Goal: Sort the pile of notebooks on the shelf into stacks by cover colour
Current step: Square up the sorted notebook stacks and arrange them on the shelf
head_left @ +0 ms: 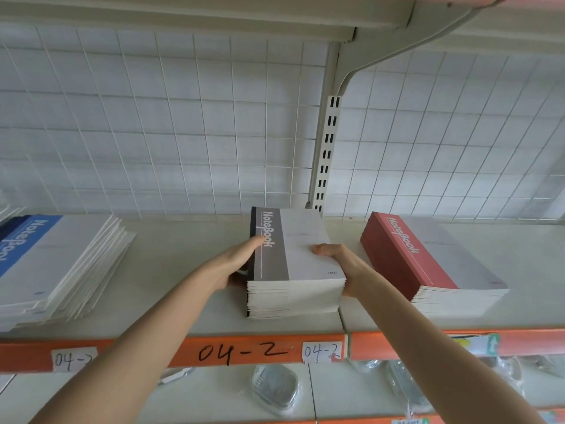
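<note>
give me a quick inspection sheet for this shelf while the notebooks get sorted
surface: pale shelf, with an orange front edge marked 04-2.
job's things: blue stack at left, fanned and uneven; grey stack in the middle; red stack at right, squared up; all three stand apart.
clutter: nothing seen.
hands: left hand grips the grey stack's left side and right hand its right side, thumbs on the top cover.
cables: nothing seen.
surroundings: wire grid behind, slotted upright, clear-wrapped items on the shelf below.
</note>
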{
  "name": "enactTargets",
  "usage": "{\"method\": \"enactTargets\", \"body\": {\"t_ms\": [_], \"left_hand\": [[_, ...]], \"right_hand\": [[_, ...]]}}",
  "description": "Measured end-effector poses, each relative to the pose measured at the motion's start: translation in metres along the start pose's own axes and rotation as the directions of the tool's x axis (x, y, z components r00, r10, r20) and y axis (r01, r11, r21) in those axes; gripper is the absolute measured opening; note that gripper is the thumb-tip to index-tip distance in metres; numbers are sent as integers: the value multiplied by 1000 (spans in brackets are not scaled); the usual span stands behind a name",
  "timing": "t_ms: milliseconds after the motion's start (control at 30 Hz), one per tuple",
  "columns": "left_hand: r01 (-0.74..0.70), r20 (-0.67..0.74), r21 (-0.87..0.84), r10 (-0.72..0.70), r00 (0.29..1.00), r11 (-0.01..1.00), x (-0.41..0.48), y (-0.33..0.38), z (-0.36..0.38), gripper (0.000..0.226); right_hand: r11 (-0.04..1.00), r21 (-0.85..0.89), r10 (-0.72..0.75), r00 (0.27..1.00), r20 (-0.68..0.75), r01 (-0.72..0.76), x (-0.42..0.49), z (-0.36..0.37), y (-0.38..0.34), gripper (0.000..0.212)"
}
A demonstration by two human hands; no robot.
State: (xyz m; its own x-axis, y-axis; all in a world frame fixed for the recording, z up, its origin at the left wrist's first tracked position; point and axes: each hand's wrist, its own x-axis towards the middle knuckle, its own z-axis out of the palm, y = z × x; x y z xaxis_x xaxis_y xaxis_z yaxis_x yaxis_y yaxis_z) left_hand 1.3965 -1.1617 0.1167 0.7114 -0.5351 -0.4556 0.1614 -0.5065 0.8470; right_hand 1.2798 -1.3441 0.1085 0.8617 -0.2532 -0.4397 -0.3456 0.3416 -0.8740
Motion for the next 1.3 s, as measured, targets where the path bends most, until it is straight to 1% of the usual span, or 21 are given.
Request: {"method": "enactTargets", "body": {"t_ms": [67, 167, 233, 333, 400, 467, 500, 533, 633, 733, 800, 900, 967, 1000, 1067, 1100, 1133, 1167, 1200, 1267, 1300], "left_hand": [[24, -18, 25, -24, 1000, 999, 2, 0, 4, 44], [21, -52, 14, -20, 998, 1000, 0, 1, 8, 37], [-3, -53, 12, 4, 999, 1000, 0, 1, 8, 37], [11, -49, 0, -11, 999, 1000, -4, 3, 9, 37], [24, -72, 7, -24, 997, 1000, -8, 5, 12, 37], [36, -94, 37, -32, 995, 999, -10, 8, 13, 35], [27, -109, 43, -22, 994, 999, -12, 9, 13, 34], [8, -136, 60, 0, 991, 998, -13, 9, 13, 33], [-83, -252, 178, 127, 959, 980, -17, 9, 9, 42], [-131, -384, 394, 292, 876, 910, -33, 8, -4, 50], [-144, -418, 491, 378, 826, 859, -47, 4, -23, 51], [-133, -473, 611, 494, 729, 781, -68, -11, -66, 51], [-86, -511, 661, 531, 677, 745, -82, -24, -101, 48], [-59, -528, 672, 533, 662, 739, -89, -31, -121, 48], [-16, -547, 688, 533, 646, 725, -98, -46, -158, 47], [7, -551, 695, 526, 648, 719, -101, -56, -177, 47], [32, -551, 702, 514, 658, 711, -104, -65, -194, 48], [49, -540, 716, 509, 671, 696, -106, -73, -211, 48], [56, -519, 735, 509, 687, 675, -107, -82, -226, 49], [55, -463, 777, 511, 724, 627, -108, -95, -249, 48], [52, -431, 799, 511, 743, 599, -108, -101, -258, 48]], "right_hand": [[999, -25, 37, 999, -13, -37, 1, -3, -1, 34], [985, -144, 91, 995, -52, -98, 2, -7, -6, 48], [963, -238, 112, 991, -73, -126, -2, -6, -10, 42], [919, -377, 80, 991, -109, -116, -4, -7, -15, 45], [821, -564, -23, 983, -184, -86, -6, -7, -20, 41], [626, -773, -178, 946, -270, -103, -11, -4, -28, 42], [515, -850, -257, 926, -277, -111, -13, -2, -30, 42], [426, -899, -324, 911, -255, -100, -15, 2, -32, 41], [253, -967, -471, 873, -128, -5, -24, 24, -36, 51], [81, -988, -585, 809, 58, 129, -25, 56, -36, 46], [19, -979, -611, 777, 150, 204, -20, 84, -32, 42], [-22, -946, -600, 752, 272, 324, -12, 132, -21, 41], [3, -914, -564, 755, 334, 406, -7, 168, -12, 42], [44, -898, -539, 767, 348, 438, -2, 187, -7, 42], [179, -881, -456, 830, 320, 438, 10, 225, 6, 44], [284, -868, -397, 874, 281, 408, 16, 244, 12, 46], [425, -832, -329, 918, 223, 355, 22, 264, 18, 49], [579, -766, -244, 956, 163, 279, 26, 283, 24, 51], [705, -681, -165, 980, 111, 196, 30, 301, 30, 51], [871, -489, -44, 999, 32, 54, 36, 332, 38, 44], [925, -381, -5, 1000, -6, 2, 38, 345, 39, 33]]}}
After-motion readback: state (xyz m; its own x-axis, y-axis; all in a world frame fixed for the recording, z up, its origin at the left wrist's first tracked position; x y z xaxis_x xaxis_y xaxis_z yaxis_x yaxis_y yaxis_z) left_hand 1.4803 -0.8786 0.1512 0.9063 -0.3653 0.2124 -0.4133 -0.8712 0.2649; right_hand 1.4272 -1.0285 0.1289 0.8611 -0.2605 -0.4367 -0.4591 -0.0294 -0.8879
